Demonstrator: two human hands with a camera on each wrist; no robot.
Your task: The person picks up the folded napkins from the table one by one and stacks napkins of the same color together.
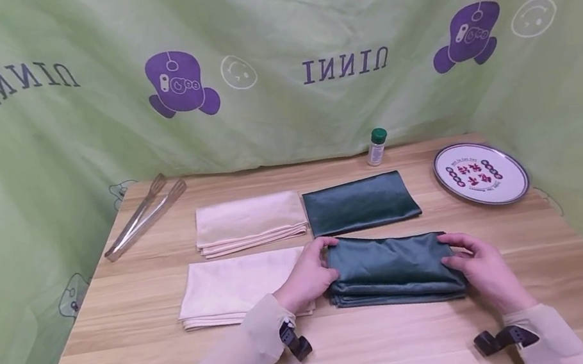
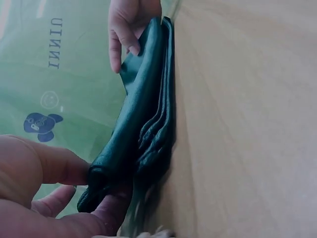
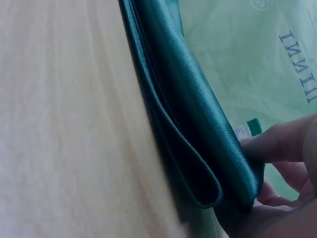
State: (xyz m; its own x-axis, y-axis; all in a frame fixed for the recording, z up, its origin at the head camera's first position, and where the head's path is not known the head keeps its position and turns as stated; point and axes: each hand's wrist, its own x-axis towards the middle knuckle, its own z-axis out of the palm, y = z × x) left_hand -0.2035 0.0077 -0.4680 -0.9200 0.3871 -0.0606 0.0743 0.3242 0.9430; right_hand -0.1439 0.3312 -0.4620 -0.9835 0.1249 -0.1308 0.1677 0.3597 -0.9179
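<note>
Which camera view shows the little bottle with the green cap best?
The head view: the bottle stands there whole, unobstructed. The right wrist view shows only its cap and a little below, beyond the held green cloth and right hand; the left wrist view shows none of it.

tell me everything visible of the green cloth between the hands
The dark green cloth has a satiny sheen and soft wrinkles. It is folded into a layered rectangle, its upper fold standing apart from the layers beneath, which appear to rest on the wooden tabletop, right of a pale pink cloth. The left hand pinches its left end, the right hand its right end.
</note>
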